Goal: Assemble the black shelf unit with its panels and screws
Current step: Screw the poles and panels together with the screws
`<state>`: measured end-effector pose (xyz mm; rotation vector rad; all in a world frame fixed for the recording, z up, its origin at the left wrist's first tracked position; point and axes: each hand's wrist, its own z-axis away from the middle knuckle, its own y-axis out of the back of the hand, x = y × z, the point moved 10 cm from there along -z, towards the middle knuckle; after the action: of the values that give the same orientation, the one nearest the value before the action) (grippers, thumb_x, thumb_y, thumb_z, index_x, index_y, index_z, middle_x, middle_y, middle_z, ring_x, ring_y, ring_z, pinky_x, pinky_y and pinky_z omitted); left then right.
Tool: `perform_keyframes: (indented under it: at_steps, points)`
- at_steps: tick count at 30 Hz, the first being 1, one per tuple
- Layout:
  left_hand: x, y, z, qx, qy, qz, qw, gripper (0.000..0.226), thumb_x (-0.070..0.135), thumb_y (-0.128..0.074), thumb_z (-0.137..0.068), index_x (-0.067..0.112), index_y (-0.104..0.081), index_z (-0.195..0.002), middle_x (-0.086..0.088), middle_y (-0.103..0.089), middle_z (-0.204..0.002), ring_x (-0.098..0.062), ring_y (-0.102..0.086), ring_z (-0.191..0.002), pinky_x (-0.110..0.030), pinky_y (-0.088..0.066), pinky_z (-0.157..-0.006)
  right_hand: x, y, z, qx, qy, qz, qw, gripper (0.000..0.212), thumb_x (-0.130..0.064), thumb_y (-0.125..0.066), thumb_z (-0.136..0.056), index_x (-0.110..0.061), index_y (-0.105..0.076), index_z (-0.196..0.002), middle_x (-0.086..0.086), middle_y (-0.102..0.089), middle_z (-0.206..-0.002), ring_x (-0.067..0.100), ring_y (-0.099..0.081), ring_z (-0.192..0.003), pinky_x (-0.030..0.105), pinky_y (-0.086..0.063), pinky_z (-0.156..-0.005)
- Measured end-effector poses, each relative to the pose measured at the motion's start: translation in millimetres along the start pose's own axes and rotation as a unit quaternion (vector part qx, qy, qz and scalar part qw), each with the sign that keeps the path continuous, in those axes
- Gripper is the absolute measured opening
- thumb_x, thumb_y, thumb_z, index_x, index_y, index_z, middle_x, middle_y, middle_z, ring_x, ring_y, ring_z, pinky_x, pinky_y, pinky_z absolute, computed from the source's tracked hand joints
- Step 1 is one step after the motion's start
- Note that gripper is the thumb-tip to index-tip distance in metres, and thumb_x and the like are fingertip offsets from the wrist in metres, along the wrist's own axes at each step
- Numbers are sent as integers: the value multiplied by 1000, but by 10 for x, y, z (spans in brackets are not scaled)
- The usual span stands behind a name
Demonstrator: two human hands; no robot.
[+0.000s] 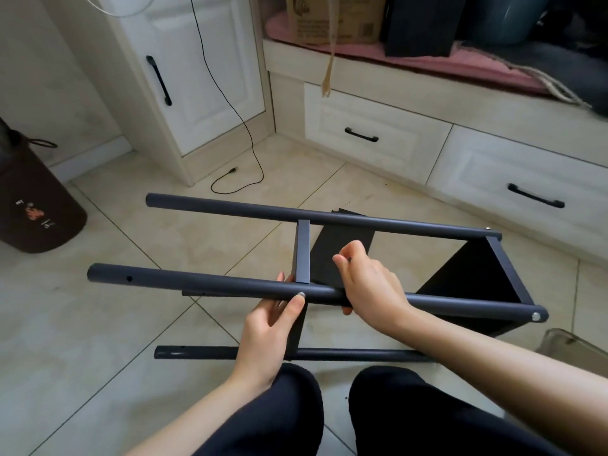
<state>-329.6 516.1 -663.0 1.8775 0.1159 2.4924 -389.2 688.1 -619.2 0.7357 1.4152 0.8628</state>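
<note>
The black shelf unit lies on its side on the tiled floor. Its near upper tube and far upper tube run left to right, joined at the right end by a fixed panel with a screw head showing. A middle panel stands between the tubes. My left hand grips that panel's lower part, thumb against the near tube. My right hand curls over the near tube just right of the panel, fingertips pinched together. A lower tube lies near my knees.
White cabinets and drawers stand behind, under a bench with a cardboard box. A black cable trails on the floor. A brown bin sits at left, and a clear plastic tray at right.
</note>
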Motion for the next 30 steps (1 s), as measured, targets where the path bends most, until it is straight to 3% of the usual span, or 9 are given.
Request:
perform_keyframes:
  at_steps: [4, 8, 12, 15, 18, 20, 25, 28, 30]
  points:
    - [-231, 13, -43, 7, 58, 5, 998, 54, 64, -64, -67, 33, -67, -112, 22, -74, -100, -5, -64, -107, -38, -51, -103, 16, -142, 2, -17, 10, 15, 1000, 18, -44, -21, -106, -28, -30, -101, -7, -59, -57, 7, -57, -53, 28, -41, -53]
    - [-289, 14, -61, 6, 71, -8, 997, 78, 65, -64, -68, 23, -61, -134, 19, -72, -112, 1, -60, -115, -40, -45, -110, 43, -203, 1, -8, 19, 30, 999, 18, -45, -19, -106, -30, -27, -99, -8, -59, -55, 11, -59, -55, 36, -48, -62]
    - [-232, 62, -134, -1, 63, -65, 996, 53, 69, -62, -63, 32, -70, -101, 25, -74, -94, 3, -66, -101, -22, -51, -89, 98, -203, -42, -17, 4, 6, 1000, 20, -45, -20, -106, -29, -31, -101, -6, -62, -57, 12, -60, -58, 40, -52, -69]
    - [-98, 182, -161, 12, 41, -172, 984, 44, 69, -64, -72, 28, -74, -84, 14, -77, -81, -3, -72, -84, -31, -57, -85, 131, -208, -65, -29, -9, -9, 999, 20, -45, -21, -106, -29, -33, -101, -7, -64, -58, 10, -59, -57, 37, -51, -67]
    - [163, 246, -156, 34, -6, -358, 933, 50, 68, -61, -84, 25, -69, -62, 14, -70, -60, -2, -68, -57, -30, -58, -70, 128, -212, -56, -32, -9, -6, 999, 20, -45, -22, -106, -30, -33, -100, -8, -63, -57, 8, -58, -55, 34, -46, -62]
    - [482, 267, -164, 84, -82, -500, 858, 54, 75, -60, -80, 25, -59, -58, 10, -65, -57, -10, -65, -62, -27, -51, -62, 120, -217, -48, -37, -4, -6, 999, 19, -45, -23, -106, -30, -33, -100, -8, -63, -59, 7, -58, -55, 32, -44, -59]
    - [945, 58, -221, 28, -301, -554, 776, 45, 64, -75, -73, 26, -54, -87, 13, -49, -81, -16, -46, -81, -30, -38, -59, 133, -221, -57, -65, -15, -16, 998, 20, -45, -24, -106, -29, -35, -102, -6, -66, -62, 7, -62, -56, 31, -51, -61]
    - [892, -164, -298, -110, -375, -581, 714, 57, 57, -66, -84, 24, -58, -129, 6, -56, -126, -21, -49, -121, -39, -48, -93, 102, -224, -54, -67, -4, -1, 998, 20, -45, -24, -106, -28, -34, -102, -6, -65, -60, 10, -62, -56, 35, -53, -65]
    - [746, -238, -450, -200, -344, -610, 685, 70, 60, -55, -90, 33, -37, -152, 10, -31, -159, -16, -18, -151, -37, -22, -122, 72, -224, -43, -63, 6, 12, 998, 20, -45, -23, -106, -27, -32, -101, -6, -64, -60, 14, -61, -57, 40, -54, -69]
